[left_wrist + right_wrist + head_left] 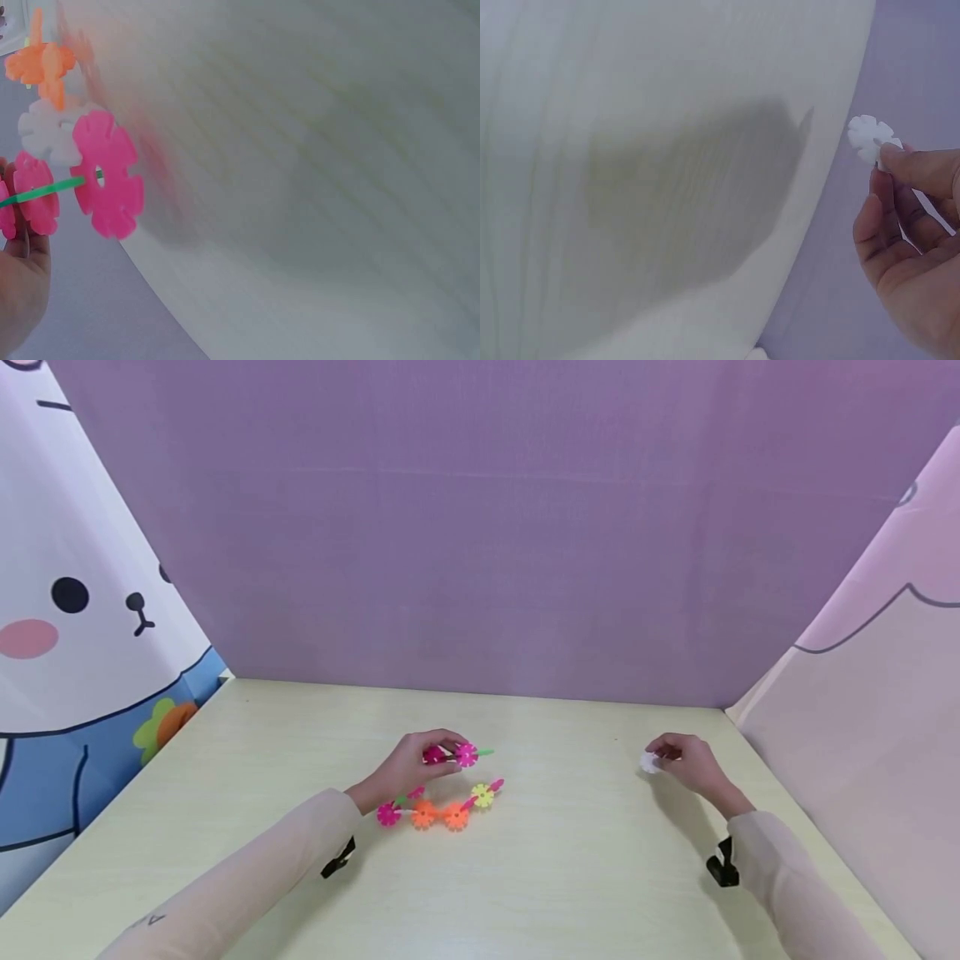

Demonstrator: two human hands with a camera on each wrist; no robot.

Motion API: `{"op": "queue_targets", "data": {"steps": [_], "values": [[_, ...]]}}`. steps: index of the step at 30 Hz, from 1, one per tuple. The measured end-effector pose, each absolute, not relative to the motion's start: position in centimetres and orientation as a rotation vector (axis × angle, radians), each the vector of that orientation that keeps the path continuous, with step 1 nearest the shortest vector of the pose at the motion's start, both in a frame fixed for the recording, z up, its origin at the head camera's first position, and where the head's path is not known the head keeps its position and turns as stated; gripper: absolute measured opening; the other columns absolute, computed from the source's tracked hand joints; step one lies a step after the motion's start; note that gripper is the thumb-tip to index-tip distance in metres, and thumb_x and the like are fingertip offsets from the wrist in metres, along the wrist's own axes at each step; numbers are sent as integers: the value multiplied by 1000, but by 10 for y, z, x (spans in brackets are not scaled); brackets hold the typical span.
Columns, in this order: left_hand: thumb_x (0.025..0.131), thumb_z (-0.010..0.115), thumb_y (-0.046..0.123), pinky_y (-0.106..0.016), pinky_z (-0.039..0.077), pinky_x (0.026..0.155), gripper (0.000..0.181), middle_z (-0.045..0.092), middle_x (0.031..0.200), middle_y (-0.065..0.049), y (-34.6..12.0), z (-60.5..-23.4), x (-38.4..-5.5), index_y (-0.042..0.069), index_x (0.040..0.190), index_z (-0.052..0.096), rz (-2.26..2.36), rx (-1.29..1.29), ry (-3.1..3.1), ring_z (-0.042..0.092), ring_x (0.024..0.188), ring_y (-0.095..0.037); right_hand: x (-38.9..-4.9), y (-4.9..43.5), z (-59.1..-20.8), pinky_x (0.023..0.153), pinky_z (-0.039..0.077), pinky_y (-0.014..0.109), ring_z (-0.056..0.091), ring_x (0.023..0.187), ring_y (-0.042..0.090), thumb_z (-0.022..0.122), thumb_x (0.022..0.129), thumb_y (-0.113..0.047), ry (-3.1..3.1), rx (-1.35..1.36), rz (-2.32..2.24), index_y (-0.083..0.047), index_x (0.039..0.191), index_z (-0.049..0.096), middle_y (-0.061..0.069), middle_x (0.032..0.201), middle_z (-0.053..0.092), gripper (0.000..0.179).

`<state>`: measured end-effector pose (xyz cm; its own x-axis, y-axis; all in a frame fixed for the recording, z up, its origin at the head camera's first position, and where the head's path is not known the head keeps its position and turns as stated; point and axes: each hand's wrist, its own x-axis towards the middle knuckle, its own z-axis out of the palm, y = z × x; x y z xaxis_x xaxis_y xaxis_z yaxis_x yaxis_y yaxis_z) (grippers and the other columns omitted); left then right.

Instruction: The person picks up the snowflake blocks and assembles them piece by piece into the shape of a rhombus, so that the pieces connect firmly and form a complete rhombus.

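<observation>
Left sleeve (247,877) nearest. Left hand (408,766) pinches pink plastic snowflake discs on a green stick (457,754), above the chain of discs lying on the pale table (570,877). Right hand (693,764) pinches white snowflake disc (871,138), well apart. Best to align slots squarely and push straight.

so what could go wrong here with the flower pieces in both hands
1. The right hand pinches the white snowflake disc only by its edge, so it could slip out.
2. The left hand holds pink discs on a thin green stick; pushing the white piece on might bend the stick or pop a disc off.
3. The chain of discs lies just by the left wrist, and a sleeve could sweep it away.
</observation>
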<state>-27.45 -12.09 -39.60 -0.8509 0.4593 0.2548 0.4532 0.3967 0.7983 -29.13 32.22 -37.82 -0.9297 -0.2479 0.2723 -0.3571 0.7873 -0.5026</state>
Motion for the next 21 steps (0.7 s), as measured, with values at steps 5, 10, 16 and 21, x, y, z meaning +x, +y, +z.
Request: {"op": "queue_targets", "data": {"steps": [5,10,16,21], "values": [[81,69,18,-20,52,74,32,65,102,4,-121,-397,-275,26,111,61,1501,860,2611,61,91,-11,-290,305,-381,64,49,20,59,73,12,62,79,5,-2758,523,980,5,95,64,18,86,66,16],[81,69,17,-20,52,74,32,65,102,4,-121,-397,-275,25,111,61,1510,862,2604,61,92,-12,-288,283,-383,61,51,22,59,74,13,62,81,4,-2744,557,1150,5,99,64,19,90,65,18],[81,69,17,-19,52,75,32,65,103,4,-120,-398,-275,25,111,60,1506,856,2603,61,93,-11,-284,249,-380,57,51,27,59,73,14,60,84,0,-2726,594,1337,6,103,62,21,92,64,20],[81,69,15,-19,52,75,33,65,103,4,-120,-397,-273,24,111,61,1496,854,2616,61,94,-11,-281,221,-379,58,51,27,60,71,15,62,83,0,-2682,627,1428,4,102,62,20,90,65,19]]}}
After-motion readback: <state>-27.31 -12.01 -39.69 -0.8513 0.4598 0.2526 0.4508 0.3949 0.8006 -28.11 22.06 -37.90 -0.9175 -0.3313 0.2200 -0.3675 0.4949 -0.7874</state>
